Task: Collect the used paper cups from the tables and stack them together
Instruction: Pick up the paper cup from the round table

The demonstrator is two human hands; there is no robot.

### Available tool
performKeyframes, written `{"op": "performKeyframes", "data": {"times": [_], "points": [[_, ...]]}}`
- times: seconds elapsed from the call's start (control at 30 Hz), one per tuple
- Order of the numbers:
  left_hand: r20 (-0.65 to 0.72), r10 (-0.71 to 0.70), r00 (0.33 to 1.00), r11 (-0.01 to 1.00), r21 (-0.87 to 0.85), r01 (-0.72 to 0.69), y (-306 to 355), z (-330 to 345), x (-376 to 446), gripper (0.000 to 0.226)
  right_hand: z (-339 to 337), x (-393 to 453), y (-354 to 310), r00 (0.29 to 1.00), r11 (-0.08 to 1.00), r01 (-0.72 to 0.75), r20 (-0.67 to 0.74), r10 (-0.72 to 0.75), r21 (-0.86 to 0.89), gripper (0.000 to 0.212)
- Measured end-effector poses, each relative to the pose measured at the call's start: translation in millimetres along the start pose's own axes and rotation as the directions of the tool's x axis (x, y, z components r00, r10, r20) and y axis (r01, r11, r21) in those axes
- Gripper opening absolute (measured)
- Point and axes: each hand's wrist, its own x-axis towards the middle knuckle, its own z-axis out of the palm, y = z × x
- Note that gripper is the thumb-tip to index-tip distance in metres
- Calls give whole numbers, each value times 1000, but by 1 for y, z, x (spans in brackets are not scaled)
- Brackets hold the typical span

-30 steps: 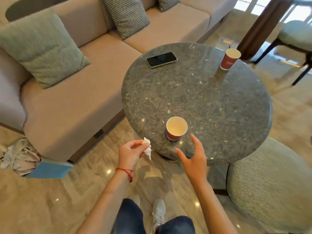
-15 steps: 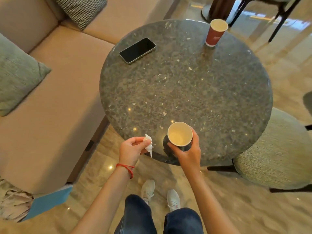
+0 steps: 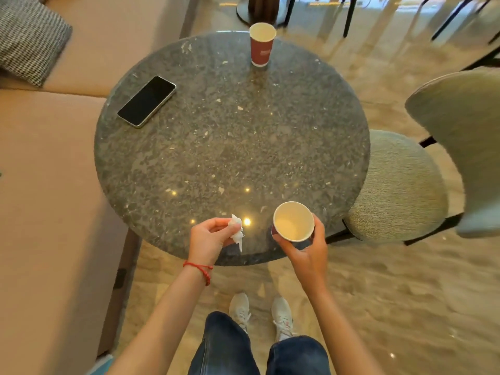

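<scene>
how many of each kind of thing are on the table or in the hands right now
paper cups: 2, one held by the right hand, one standing at the far edge of the table
phones: 1
crumpled tissues: 1, pinched by the left hand
total: 4

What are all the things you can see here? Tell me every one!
paper cups: 2, red outside and cream inside; near cup held at the table's near edge, far cup upright at the far edge
tissue: 1, white, crumpled, pinched over the near edge
phone: 1, black screen, flat on the table's left side
table: 1, round, dark speckled stone
sofa: 1, beige, left
checked cushion: 1, black and white, on the sofa
chair: 1, grey-green, right
left hand: holds the tissue; red bracelet on the wrist
right hand: grips the near cup
</scene>
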Motion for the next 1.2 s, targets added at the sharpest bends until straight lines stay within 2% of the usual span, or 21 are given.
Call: {"op": "performKeyframes", "data": {"times": [0.2, 0.37, 0.47, 0.6, 0.8, 0.97, 1.2], "points": [[177, -19, 984, 991, 135, -5, 1, 66, -10, 7, -60, -21, 5, 980, 997, -61, -189, 68, 42, 71], [326, -64, 943, 972, 233, -15, -16, 132, -28, 6, -119, -45, 23, 912, 991, -80, -392, 118, 111, 68], [425, -67, 903, 953, 294, -68, -29, 176, -50, 5, -161, -65, 35, 838, 987, -103, -525, 152, 123, 74], [536, -55, 842, 925, 345, -159, -53, 239, -93, 6, -224, -95, 56, 738, 985, -113, -653, 173, 133, 70], [637, -113, 763, 892, 403, -204, -103, 332, -172, 6, -327, -155, 89, 617, 975, -122, -755, 221, 186, 66], [715, -147, 684, 854, 441, -277, -140, 406, -233, 6, -411, -196, 113, 475, 966, -145, -841, 257, 213, 67], [786, -200, 585, 795, 479, -372, -179, 488, -288, 8, -487, -226, 136, 337, 954, -144, -893, 298, 264, 68]]}}
